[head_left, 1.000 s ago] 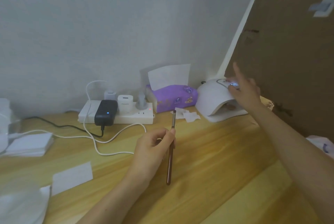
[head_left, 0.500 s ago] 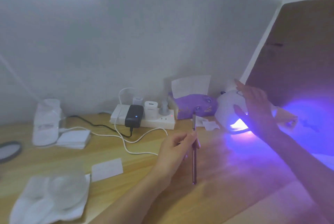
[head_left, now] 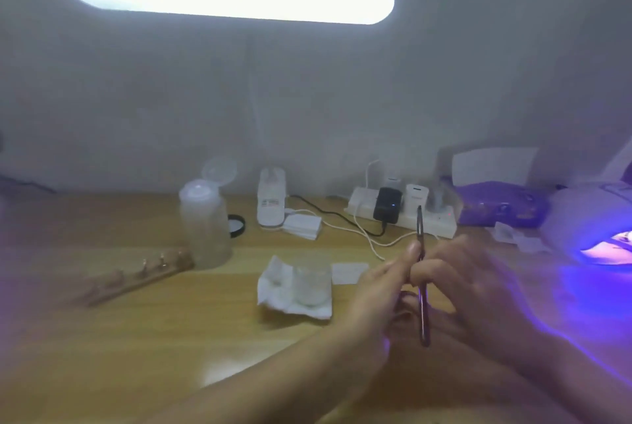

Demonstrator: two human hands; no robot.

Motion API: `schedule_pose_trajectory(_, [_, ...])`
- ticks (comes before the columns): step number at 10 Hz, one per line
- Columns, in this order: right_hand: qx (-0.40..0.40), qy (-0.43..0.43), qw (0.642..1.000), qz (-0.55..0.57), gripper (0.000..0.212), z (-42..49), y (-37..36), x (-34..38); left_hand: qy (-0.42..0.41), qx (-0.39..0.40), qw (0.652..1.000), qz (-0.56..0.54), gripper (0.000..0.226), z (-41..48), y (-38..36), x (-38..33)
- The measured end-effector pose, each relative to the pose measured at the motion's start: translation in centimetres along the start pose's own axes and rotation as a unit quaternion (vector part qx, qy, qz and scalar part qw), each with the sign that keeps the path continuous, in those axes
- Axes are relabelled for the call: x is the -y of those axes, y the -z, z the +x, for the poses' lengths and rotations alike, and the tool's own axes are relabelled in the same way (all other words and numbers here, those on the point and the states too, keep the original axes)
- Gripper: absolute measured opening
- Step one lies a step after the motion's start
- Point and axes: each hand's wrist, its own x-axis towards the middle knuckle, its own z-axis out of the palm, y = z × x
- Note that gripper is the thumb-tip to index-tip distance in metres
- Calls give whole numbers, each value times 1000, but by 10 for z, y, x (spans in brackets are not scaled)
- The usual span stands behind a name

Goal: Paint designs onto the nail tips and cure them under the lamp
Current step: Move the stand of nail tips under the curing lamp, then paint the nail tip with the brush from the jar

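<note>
A thin dark nail brush point(head_left: 422, 286) stands nearly upright over the wooden desk point(head_left: 136, 355). My left hand point(head_left: 383, 290) pinches its shaft between thumb and fingers. From the right, my right hand point(head_left: 475, 283) meets the brush, and its curled fingers close on the shaft just below my left thumb; motion blur hides the exact grip. The white curing lamp point(head_left: 581, 218) sits at the far right, its mouth glowing purple. At the left lies a wooden nail-tip stand point(head_left: 136, 275) with several pegs, blurred.
A clear flip-top bottle point(head_left: 205, 228) stands behind the stand. Left of my hands, a small glass cup point(head_left: 312, 283) sits on a white tissue point(head_left: 273, 290). At the back are a power strip point(head_left: 441, 223) with chargers and cables, a purple tissue pack point(head_left: 499, 206) and a white bottle point(head_left: 272, 198).
My right hand left the curing lamp and came over to the brush that my left hand holds. The view swung left and up, bringing in the bottle, cup and nail-tip stand.
</note>
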Motion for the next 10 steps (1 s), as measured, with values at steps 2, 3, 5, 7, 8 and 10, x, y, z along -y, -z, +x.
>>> schedule_pose_trajectory(2, [-39,-117,959,256,12,17,-36,33,-105,73,971,199,26,-67,92,-22])
schedule_pose_trajectory(3, [-100,-260,873,400,19,22,-51,39,-270,-11,893,359,25,-98,153,-37])
schedule_pose_trajectory(5, [-121,-478,703,512,14,3,-73,27,-303,-334,736,505,56,-120,280,-86])
schedule_pose_trajectory(7, [-120,-534,647,531,7,1,-76,24,-125,-288,757,573,40,-110,332,-85])
schedule_pose_trajectory(8, [-123,-539,636,539,5,2,-73,26,-163,-296,755,561,22,-109,336,-87])
schedule_pose_trajectory(10, [-133,-559,606,550,8,3,-70,26,-150,-241,801,527,29,-141,327,-76])
